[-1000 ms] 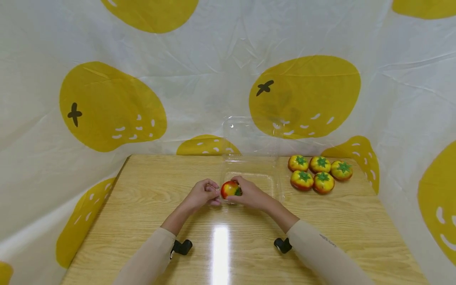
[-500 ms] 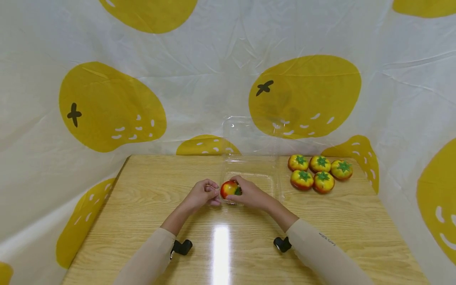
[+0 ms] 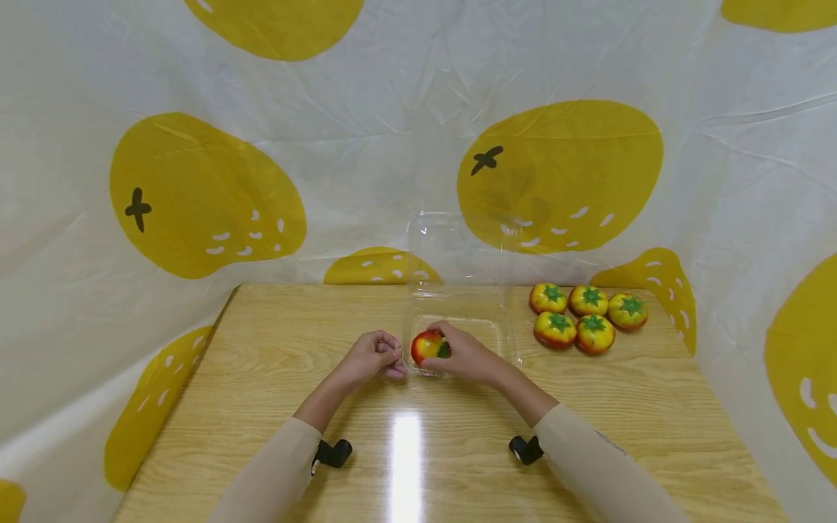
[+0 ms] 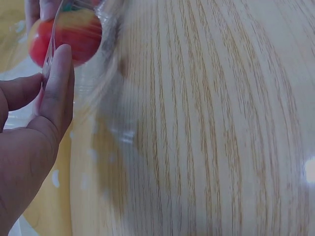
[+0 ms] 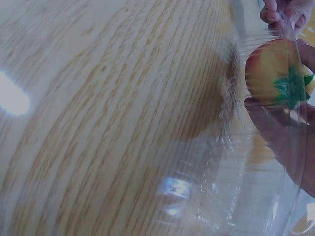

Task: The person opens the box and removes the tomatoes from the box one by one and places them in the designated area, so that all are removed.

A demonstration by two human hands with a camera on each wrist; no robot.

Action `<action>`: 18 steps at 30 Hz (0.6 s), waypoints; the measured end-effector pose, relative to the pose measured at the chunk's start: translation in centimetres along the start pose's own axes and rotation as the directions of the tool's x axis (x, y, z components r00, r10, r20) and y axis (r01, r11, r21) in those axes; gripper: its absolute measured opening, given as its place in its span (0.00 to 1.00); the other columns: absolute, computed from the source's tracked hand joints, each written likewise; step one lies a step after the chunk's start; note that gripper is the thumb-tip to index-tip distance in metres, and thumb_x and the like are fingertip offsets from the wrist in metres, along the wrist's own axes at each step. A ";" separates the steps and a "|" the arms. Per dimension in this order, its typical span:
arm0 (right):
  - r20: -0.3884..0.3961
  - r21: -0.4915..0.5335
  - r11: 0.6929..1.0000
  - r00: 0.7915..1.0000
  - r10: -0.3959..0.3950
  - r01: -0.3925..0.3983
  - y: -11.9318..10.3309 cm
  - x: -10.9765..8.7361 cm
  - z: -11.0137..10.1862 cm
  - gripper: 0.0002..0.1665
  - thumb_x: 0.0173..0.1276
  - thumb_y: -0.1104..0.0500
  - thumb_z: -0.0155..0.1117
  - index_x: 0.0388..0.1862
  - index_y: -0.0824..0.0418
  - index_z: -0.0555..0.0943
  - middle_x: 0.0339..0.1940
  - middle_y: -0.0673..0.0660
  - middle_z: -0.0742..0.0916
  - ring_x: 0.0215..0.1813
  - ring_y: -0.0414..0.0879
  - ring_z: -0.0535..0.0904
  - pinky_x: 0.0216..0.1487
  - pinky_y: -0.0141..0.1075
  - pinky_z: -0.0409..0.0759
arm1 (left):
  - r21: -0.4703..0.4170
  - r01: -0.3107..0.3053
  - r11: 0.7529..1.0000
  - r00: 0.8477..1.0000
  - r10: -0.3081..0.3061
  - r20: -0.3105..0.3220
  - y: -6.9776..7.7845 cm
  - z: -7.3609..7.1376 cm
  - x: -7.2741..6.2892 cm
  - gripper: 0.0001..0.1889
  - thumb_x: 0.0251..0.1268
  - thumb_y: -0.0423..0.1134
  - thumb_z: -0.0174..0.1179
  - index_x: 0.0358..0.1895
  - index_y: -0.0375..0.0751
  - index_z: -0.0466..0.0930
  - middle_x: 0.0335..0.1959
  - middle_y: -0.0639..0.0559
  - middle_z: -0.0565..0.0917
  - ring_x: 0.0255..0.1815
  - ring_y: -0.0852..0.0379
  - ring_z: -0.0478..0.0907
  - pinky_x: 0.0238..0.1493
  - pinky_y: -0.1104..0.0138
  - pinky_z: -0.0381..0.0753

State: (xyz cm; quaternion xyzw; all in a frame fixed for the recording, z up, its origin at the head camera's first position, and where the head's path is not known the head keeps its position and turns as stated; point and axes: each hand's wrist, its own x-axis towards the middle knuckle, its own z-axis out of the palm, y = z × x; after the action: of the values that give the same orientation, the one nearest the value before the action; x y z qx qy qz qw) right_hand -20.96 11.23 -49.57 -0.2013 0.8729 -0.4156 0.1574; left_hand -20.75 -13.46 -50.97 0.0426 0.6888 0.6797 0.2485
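Note:
A clear plastic clamshell container (image 3: 480, 341) lies on the table with its lid (image 3: 458, 243) raised at the back. My left hand (image 3: 374, 356) pinches the rim at its near left corner between thumb and fingers, plain in the left wrist view. My right hand (image 3: 467, 354) grips a red-and-yellow fruit (image 3: 426, 349) with a green leafy top; the fruit is at the container's left front, tilted so its leaves face right. Through the clear wall in the right wrist view, the fruit (image 5: 270, 73) shows between thumb and fingers. Whether it touches the bottom I cannot tell.
Several similar fruits (image 3: 591, 334) stand in a cluster on the wooden table (image 3: 294, 312), right of the container, green tops up. A patterned white cloth (image 3: 366, 167) hangs behind the table and along both sides, close behind the raised lid.
My right hand has shifted slightly to the right with the fruit in its grip. My left hand stays at the container's rim, and the other fruits have not moved.

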 end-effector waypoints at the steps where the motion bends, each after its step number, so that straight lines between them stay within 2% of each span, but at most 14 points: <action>1: -0.005 -0.004 1.000 1.000 -0.003 0.003 0.1 -0.1 -0.1 0.42 0.67 0.46 0.75 0.72 0.60 0.69 0.61 0.59 0.83 0.59 0.50 0.81 0.61 0.47 0.84 | -0.003 0.001 1.000 1.000 -0.001 0.000 0.0 0.0 0.0 0.05 0.76 0.24 0.54 0.49 0.27 0.70 0.32 0.44 0.83 0.33 0.51 0.88 0.44 0.54 0.93; 10: -0.050 -0.022 0.999 0.999 0.021 -0.022 -0.1 -1.5 -2.0 0.45 0.65 0.42 0.76 0.74 0.57 0.67 0.66 0.59 0.81 0.63 0.53 0.79 0.67 0.52 0.82 | -0.009 -0.001 1.000 1.000 0.001 -0.010 -0.2 -0.1 0.1 0.06 0.76 0.23 0.54 0.49 0.25 0.69 0.32 0.43 0.83 0.33 0.50 0.89 0.41 0.56 0.93; 18: -0.103 0.024 0.999 0.994 0.033 -0.031 0.3 -3.8 -4.2 0.45 0.67 0.44 0.75 0.76 0.56 0.66 0.71 0.62 0.77 0.68 0.59 0.77 0.69 0.56 0.81 | 0.000 -0.002 1.000 1.000 0.002 0.001 -0.2 0.0 -0.1 0.05 0.76 0.23 0.53 0.49 0.27 0.69 0.32 0.43 0.83 0.33 0.51 0.88 0.40 0.58 0.93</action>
State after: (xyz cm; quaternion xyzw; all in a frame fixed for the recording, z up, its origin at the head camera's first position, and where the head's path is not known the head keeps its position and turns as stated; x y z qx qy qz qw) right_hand -19.60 16.07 -46.85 -0.1639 0.8782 -0.4327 0.1210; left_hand -20.60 -13.54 -51.14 0.0437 0.6887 0.6799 0.2481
